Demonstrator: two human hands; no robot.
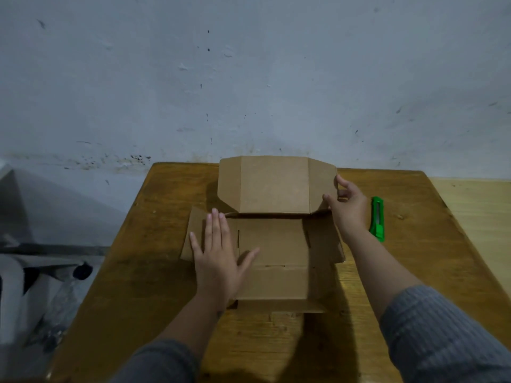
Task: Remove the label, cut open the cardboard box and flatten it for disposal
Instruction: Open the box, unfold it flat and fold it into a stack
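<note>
A brown cardboard box [272,241] lies opened out in the middle of the wooden table [143,272], its lid panel still standing up at the back. My left hand [218,252] presses flat, fingers straight, on the box's left side panel. At the right rear corner, my right hand [347,205] pinches the lid's right flap between thumb and fingers. A green utility knife [377,218] lies on the table just right of my right hand. No label is visible on the box.
The table stands against a stained pale wall [249,78]. To the left of the table, lower down, sit grey and white objects [25,272] and a clear plastic bag. A lighter wood surface [475,205] adjoins the table on the right.
</note>
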